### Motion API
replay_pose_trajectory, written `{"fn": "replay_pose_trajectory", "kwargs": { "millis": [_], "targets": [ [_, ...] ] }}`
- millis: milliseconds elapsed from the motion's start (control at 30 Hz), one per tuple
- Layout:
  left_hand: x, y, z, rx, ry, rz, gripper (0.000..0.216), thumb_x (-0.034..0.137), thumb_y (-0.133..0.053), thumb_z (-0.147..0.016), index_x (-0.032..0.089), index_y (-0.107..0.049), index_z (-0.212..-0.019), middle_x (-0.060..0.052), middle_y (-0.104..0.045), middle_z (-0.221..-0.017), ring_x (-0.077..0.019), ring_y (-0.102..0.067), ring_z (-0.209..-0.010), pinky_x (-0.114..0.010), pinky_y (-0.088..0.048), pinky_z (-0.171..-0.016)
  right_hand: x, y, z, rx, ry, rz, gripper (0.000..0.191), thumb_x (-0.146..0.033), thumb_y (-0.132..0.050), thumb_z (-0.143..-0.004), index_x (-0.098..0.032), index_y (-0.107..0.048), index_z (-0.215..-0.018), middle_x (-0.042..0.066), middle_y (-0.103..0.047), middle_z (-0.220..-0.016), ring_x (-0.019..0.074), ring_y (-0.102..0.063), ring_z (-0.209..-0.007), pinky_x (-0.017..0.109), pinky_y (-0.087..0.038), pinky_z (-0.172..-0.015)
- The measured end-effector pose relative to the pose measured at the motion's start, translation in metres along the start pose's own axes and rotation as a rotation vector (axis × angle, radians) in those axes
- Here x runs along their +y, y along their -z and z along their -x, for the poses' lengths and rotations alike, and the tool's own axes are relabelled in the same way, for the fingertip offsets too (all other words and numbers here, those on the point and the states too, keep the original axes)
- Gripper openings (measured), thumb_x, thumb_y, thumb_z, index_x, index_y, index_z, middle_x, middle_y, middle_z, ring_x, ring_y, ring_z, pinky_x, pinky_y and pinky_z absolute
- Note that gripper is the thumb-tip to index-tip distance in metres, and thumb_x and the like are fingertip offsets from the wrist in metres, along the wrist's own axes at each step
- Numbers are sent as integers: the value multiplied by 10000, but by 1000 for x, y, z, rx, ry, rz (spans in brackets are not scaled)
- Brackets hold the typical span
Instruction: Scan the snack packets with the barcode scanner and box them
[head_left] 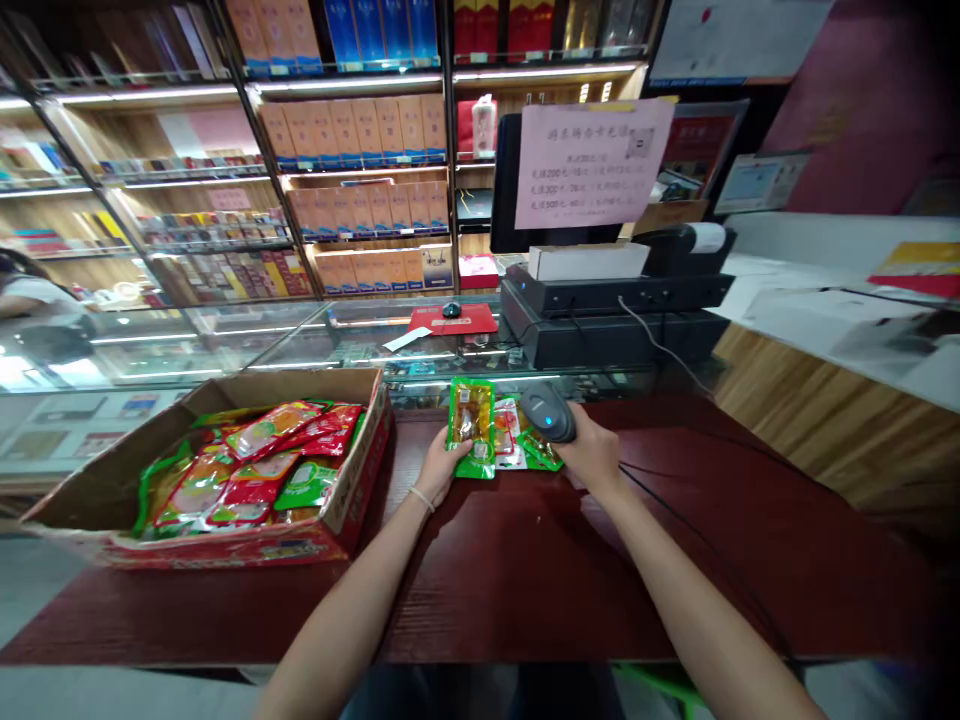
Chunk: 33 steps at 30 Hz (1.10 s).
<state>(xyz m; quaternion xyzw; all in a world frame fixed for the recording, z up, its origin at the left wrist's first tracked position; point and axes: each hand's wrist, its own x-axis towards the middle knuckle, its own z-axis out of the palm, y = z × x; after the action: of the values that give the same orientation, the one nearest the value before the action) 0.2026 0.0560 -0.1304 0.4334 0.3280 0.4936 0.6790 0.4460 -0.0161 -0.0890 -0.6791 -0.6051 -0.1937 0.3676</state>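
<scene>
My left hand (441, 466) grips a green-edged snack packet (472, 428) with a clear window showing brown food, held upright above the counter. In my right hand (592, 450) is a dark barcode scanner (547, 412) with a blue light on top, its head turned toward the packets. Behind and between the two hands lie a white-and-red packet (508, 432) and another green packet (541, 450), partly covered by the scanner and the held packet. To the left stands an open cardboard box (367, 455) with several red and green snack packets (262, 465) inside.
A dark red counter (540, 580) spans the front. The scanner's cable (705, 540) trails right across it. Beyond are a glass display case, a mouse (451, 310) on a red mat (480, 322), and a black register (600, 335) below a monitor with a pink notice (592, 165). A person (34, 310) is far left.
</scene>
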Motion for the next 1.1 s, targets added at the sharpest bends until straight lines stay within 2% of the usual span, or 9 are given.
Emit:
{"fn": "replay_pose_trajectory", "kwargs": {
  "millis": [167,267,467,700,867,1000,1100],
  "targets": [
    [-9,10,-5,11,-81,-71,541,317,-790,-680,175,-611,-1170,-85,-703,-1127,-194,-675,-956,-348,-518,-899,-18,-13,23,-197,84,-25,418,-318,-601,-772,-209,-595,-1176,50,-751,-825,237,-697,-690,283,-406,-570],
    [-14,11,-7,-18,-108,-162,478,294,-759,-716,170,-636,-1161,-91,-704,-1139,-206,-666,-1003,-355,-503,-933,-18,-10,30,-217,79,-27,452,-334,-620,-770,-211,-584,-1204,34,-744,-768,226,-692,-646,276,-403,-560],
    [-13,10,-6,-36,-87,-172,468,299,-753,-725,159,-645,-1158,-95,-704,-1145,-212,-661,-1013,-350,-495,-937,-15,-1,27,-300,77,-109,304,-340,-614,-784,-235,-599,-1070,13,-746,-810,208,-702,-708,254,-392,-547],
    [-11,8,-5,-35,-79,-157,504,293,-769,-709,170,-645,-1182,-91,-689,-1190,-211,-651,-1047,-341,-480,-958,-13,2,28,-246,76,-79,301,-349,-606,-784,-223,-612,-1058,28,-736,-766,219,-694,-674,264,-367,-560],
    [-11,10,-5,-59,-80,-155,496,319,-765,-716,180,-644,-1177,-88,-680,-1206,-213,-643,-1058,-350,-476,-965,-13,3,24,-215,-25,-4,338,-378,-614,-765,-237,-620,-1073,32,-733,-738,241,-683,-637,277,-336,-535],
    [-12,9,-4,17,-87,-165,539,339,-788,-681,172,-608,-1161,-78,-692,-1142,-199,-651,-1012,-340,-485,-941,-10,4,19,-244,-125,24,396,-398,-641,-742,-241,-606,-1104,34,-738,-751,241,-664,-599,273,-308,-509],
    [-1,0,2,88,-86,-102,517,339,-798,-661,150,-587,-1094,-71,-699,-1041,-176,-659,-913,-321,-507,-872,-13,8,14,-213,-162,19,396,-417,-648,-745,-235,-600,-1093,48,-742,-781,243,-660,-610,272,-313,-520]
  ]
}}
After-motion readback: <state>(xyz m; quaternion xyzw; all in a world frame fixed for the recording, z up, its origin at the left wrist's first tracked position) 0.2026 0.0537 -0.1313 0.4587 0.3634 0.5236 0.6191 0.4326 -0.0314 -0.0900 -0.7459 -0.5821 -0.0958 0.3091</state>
